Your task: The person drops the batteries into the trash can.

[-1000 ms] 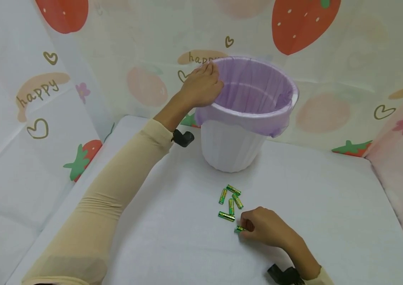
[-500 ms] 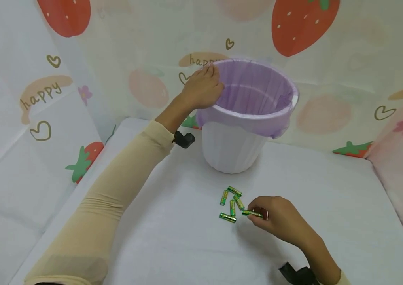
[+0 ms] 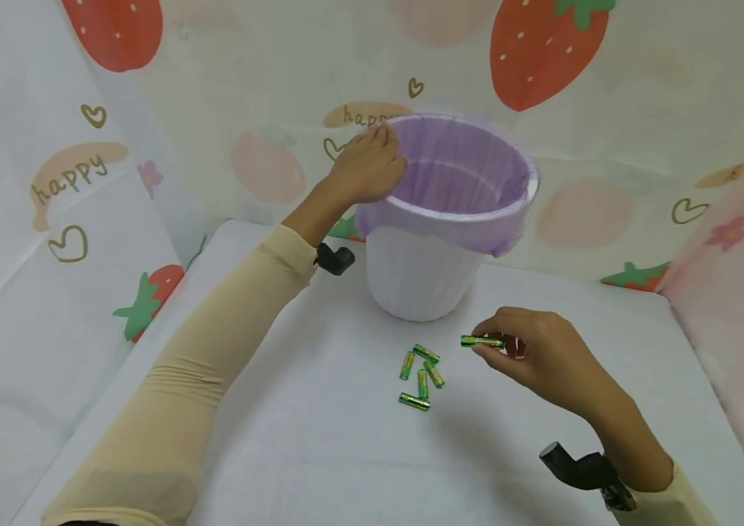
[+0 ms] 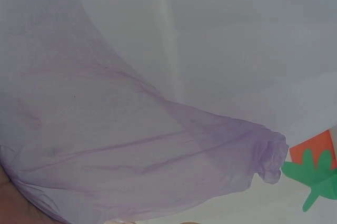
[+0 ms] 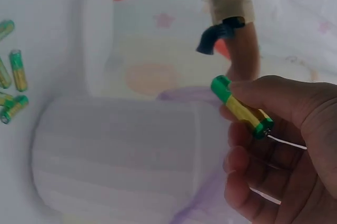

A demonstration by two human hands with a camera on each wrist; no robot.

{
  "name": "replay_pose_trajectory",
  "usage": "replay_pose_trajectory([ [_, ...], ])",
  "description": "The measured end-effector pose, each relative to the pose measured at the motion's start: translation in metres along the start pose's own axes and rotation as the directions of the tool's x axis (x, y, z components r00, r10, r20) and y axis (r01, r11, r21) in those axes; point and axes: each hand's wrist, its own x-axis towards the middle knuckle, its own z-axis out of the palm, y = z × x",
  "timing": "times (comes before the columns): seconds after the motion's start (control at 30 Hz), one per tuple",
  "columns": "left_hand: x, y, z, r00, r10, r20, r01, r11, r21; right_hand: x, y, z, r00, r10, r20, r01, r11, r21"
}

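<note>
My right hand (image 3: 549, 358) pinches a green and gold battery (image 3: 477, 341) between thumb and fingers, lifted above the table to the right of the loose batteries. In the right wrist view, the held battery (image 5: 241, 109) lies slanted against the fingertips. Several matching batteries (image 3: 414, 401) lie loosely grouped on the white cloth. Behind them stands an upright white trash bin (image 3: 420, 274), lined with a purple plastic bag (image 3: 453, 179) folded over its rim. My left hand (image 3: 370, 164) grips the bin's left rim over the bag; its fingertips are partly hidden.
A white cloth covers the table (image 3: 319, 438). Behind it rises a backdrop (image 3: 608, 131) printed with strawberries and hearts, close behind the bin. My left sleeve (image 3: 214, 351) stretches across the left side. Each wrist wears a black camera mount (image 3: 578, 467).
My right hand has picked a battery up from the cloth and raised it up and to the right, closer to the bin. My left hand stays on the rim.
</note>
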Motion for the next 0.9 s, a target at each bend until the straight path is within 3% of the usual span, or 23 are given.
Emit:
replay_pose_trajectory([
  [0.37, 0.004, 0.0, 0.001, 1.0, -0.005, 0.004, 0.005, 1.0, -0.015, 0.046, 0.017, -0.042, 0.994, -0.083, -0.073, 0.085, 0.996, 0.029],
  [0.9, 0.007, 0.001, 0.0, 1.0, 0.0, -0.002, 0.0, 1.0, -0.028, 0.105, 0.038, -0.069, 0.988, 0.018, -0.155, -0.026, 0.998, -0.05],
])
